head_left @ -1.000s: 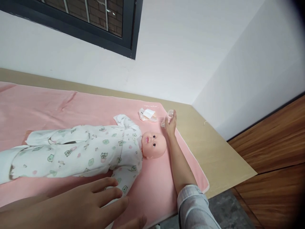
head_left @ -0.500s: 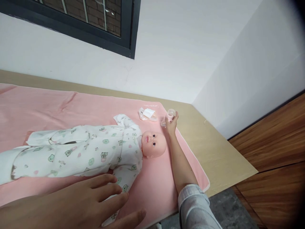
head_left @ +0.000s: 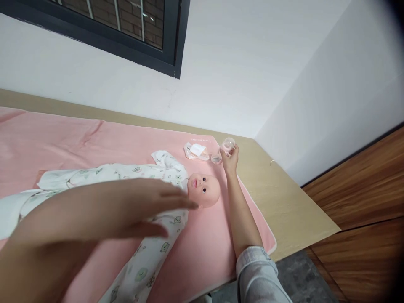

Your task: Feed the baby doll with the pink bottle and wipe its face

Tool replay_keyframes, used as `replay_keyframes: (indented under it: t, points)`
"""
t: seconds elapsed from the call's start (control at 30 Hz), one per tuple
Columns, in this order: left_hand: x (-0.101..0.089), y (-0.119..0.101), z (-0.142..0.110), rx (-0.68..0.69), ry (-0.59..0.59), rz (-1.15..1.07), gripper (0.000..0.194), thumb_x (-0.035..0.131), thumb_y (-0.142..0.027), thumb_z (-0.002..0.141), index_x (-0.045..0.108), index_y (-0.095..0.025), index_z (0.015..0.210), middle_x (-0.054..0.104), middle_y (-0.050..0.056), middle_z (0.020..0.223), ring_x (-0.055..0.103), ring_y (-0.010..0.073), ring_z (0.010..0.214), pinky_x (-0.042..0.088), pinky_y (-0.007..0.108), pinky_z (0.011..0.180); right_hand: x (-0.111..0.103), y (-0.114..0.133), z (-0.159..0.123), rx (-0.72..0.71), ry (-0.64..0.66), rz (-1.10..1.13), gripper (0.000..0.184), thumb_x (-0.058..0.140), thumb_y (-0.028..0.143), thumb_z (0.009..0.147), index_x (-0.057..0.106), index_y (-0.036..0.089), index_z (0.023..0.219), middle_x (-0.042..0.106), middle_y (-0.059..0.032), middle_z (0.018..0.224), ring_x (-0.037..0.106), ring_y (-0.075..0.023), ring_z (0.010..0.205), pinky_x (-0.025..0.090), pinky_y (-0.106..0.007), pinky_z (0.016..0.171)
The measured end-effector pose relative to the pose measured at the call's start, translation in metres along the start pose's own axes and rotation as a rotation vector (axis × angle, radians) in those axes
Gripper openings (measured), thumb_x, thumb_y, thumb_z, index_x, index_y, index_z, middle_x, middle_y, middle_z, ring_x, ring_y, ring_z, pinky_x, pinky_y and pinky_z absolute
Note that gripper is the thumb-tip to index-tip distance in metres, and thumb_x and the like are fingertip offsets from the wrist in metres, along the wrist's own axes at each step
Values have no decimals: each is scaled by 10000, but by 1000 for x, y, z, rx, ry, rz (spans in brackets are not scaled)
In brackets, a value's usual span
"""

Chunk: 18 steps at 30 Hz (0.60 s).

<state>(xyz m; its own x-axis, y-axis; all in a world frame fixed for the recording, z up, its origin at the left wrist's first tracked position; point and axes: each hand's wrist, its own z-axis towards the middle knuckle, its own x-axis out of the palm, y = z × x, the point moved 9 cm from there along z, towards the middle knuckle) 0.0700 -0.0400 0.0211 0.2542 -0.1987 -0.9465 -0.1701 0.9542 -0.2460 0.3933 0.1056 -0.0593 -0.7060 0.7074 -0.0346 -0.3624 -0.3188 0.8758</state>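
A baby doll point(head_left: 202, 190) in a white printed sleepsuit point(head_left: 126, 181) lies on its back on a pink blanket point(head_left: 94, 139), head to the right. My left hand point(head_left: 126, 210) hovers open above the doll's chest, fingers stretched toward its face. My right hand point(head_left: 230, 158) reaches past the doll's head and holds a small clear plastic cup point(head_left: 227, 145) lifted off the blanket's far corner. A second small clear piece point(head_left: 216, 159) lies on the blanket just left of that hand.
A crumpled plastic packet point(head_left: 195, 151) lies near the blanket's far right corner. The blanket covers a beige table point(head_left: 284, 202) set into a white-walled corner under a dark-framed window point(head_left: 142, 42). Wooden floor point(head_left: 362, 210) shows on the right.
My left hand rose from the blanket's near edge and moved over the doll's body toward its head. My right hand picked the clear cup up, leaving a small piece behind.
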Motion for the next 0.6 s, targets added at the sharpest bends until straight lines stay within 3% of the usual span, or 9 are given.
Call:
replay_keyframes:
  t: [0.1,0.27,0.43,0.6]
  points:
    - [-25,30,24,-19,-134,-33,415,523,-371,978,482,-351,1390,522,-49,1428,525,190,1274,444,280,1039,15,42,-8,-42,99,79,595,699,371,695,490,179,1218,597,-116,1229,603,-188,1073,508,-332,917]
    - [-41,72,37,-293,-476,-3,427,518,-420,971,490,-281,1374,544,5,1394,533,235,1242,444,336,1017,48,115,-52,-95,340,234,514,728,419,721,556,201,1154,634,-90,1192,599,-194,1111,512,-358,961]
    - [-37,74,37,-364,-542,-105,546,614,-431,898,435,-279,1391,547,1,1382,563,235,1200,467,316,963,71,161,-106,-79,529,344,518,752,479,724,577,227,1141,634,-70,1196,578,-213,1170,517,-384,996]
    - [-42,70,36,-420,-550,-122,637,650,-348,809,406,-283,1393,586,0,1320,619,249,1091,499,302,825,77,175,-129,-67,543,417,564,784,465,698,558,240,1163,606,-63,1221,565,-211,1180,495,-400,1040]
